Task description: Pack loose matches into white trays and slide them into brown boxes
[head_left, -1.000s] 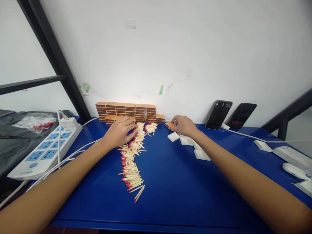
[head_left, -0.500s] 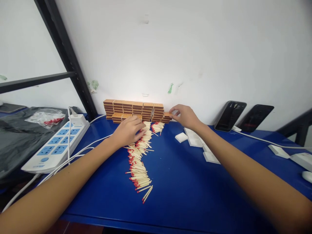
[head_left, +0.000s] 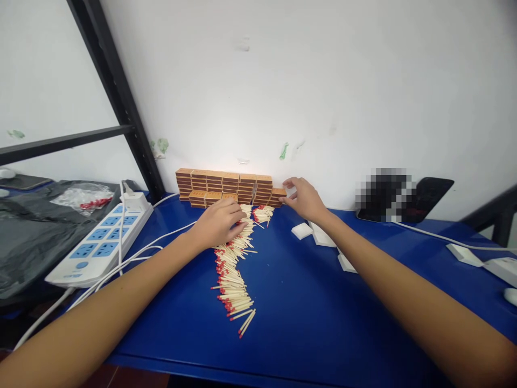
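Second ago, my right hand (head_left: pixel 305 199) pinched matchbox (head_left: pixel 278 191) apart from stacks. Now box appears placed on low stack (head_left: pixel 277 200), beside right end of taller stacks (head_left: pixel 246 186) (one layer more, I judge). Right grip parted, thumb at low stack. Left hand (head_left: pixel 218 223) curls over matches (head_left: pixel 233 283) on counter (head_left: pixel 307 312); whether holding any, cannot tell.

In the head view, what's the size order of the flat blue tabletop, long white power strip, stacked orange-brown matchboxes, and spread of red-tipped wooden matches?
1. Blue tabletop
2. White power strip
3. Orange-brown matchboxes and red-tipped matches: too alike to rank; the left hand hides some matches.
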`<state>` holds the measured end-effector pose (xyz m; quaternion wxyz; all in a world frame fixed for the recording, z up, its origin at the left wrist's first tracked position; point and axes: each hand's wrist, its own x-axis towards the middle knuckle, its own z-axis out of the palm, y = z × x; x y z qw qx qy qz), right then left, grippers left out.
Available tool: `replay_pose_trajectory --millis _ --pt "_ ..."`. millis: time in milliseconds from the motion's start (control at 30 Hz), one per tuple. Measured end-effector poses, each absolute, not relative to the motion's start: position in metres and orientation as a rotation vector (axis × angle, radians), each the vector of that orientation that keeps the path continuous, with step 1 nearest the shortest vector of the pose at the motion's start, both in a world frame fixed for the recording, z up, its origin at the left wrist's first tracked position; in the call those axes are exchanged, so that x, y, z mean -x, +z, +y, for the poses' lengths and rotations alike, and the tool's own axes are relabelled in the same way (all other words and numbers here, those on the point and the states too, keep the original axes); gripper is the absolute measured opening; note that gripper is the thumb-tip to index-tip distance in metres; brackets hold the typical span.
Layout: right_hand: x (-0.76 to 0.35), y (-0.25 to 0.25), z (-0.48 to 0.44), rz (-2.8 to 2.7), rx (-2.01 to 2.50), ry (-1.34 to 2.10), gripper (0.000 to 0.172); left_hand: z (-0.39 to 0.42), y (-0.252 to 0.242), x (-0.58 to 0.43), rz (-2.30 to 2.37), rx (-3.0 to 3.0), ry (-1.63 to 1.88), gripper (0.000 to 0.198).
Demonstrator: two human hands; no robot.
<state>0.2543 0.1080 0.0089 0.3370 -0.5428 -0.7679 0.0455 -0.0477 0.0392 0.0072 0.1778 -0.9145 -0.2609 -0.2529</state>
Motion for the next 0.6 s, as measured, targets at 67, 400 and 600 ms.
replay_pose_trajectory --millis 67,400,600 --pt "-0.265 0.016 0.094 -1.993 1.443 0.126 0.033 0.039 0.008 0.048 -0.746 2.598 -0.717 0.026" --pt "-0.318 0.009 0.020 -2.445 1.411 0.272 0.046 0.031 0.006 0.041 -0.709 2.648 -0.726 0.026" --pt "-0.300 0.012 0.012 -2.406 1.424 0.364 0.036 0.018 0.010 0.030 -0.730 2.754 -0.790 0.026"
